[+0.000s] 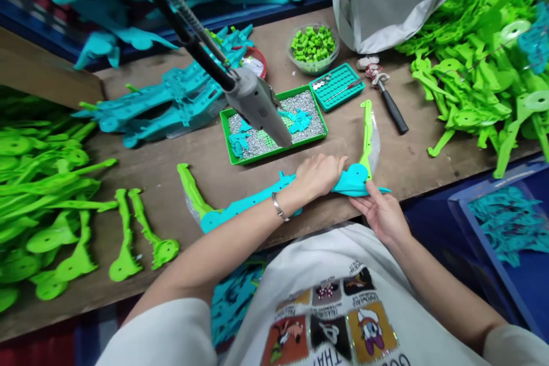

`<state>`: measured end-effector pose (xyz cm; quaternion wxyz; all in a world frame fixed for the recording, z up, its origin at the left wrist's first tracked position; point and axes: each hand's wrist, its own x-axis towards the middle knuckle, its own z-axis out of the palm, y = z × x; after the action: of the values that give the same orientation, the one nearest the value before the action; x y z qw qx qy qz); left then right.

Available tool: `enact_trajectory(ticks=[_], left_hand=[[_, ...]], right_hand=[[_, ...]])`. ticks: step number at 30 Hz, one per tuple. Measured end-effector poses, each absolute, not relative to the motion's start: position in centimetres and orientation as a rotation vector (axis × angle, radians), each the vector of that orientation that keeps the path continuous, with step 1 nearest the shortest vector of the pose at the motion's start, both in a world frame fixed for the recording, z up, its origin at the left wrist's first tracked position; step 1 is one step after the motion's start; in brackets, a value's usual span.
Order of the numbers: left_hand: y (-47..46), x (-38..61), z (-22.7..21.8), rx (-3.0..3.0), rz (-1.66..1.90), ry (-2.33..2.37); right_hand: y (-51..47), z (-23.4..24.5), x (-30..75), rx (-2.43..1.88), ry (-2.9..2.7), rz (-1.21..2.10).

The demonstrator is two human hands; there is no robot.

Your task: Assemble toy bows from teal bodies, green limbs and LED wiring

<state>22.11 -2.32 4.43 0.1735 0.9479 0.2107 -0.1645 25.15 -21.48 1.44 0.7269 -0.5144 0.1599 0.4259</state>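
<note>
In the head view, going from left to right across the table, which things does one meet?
Left heap of green parts, two loose green parts, green tray of screws, hammer, right heap of green parts.

The long plastic part (249,203) lies along the near edge of the table (420,154), with the left hand (317,174) clasped over it and the right hand (380,211) gripping its end just to the right. Straight behind the grip sits a tray of screws (278,150) under a hanging screwdriver (257,106); farther back and rightward are a small tray (343,83), a bowl (313,66), a hammer (392,108) and a bag (386,0). Left of the grip lie two loose parts (125,240), with a heap (38,200) beyond them, while another heap (467,57) lies well to the right.
</note>
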Motion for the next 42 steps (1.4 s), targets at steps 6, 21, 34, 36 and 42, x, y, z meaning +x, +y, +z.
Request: enact_trajectory(ticks=[6, 21, 34, 36, 42], left_hand=[[-2.7, 22.6, 4.7, 2.686, -0.492, 0.566], [-2.4, 21.3, 5.2, 2.675, -0.479, 0.568], [-4.4, 10.7, 5.5, 2.230, 0.236, 0.828], [-5.8, 9.4, 4.9, 1.801, 0.018, 0.902], [-8.9, 11.4, 2.7, 0.731, 0.207, 0.955]], right_hand=[[-20.5, 1.5, 25.0, -1.153, 0.339, 0.800], [-22.6, 2.5, 27.0, -1.342, 0.181, 1.106], [-22.4, 1.5, 24.1, -1.238, 0.247, 1.227], [-22.2, 1.7, 24.2, -1.225, 0.238, 1.244], [-21.9, 2.9, 24.0, -1.226, 0.227, 1.287]])
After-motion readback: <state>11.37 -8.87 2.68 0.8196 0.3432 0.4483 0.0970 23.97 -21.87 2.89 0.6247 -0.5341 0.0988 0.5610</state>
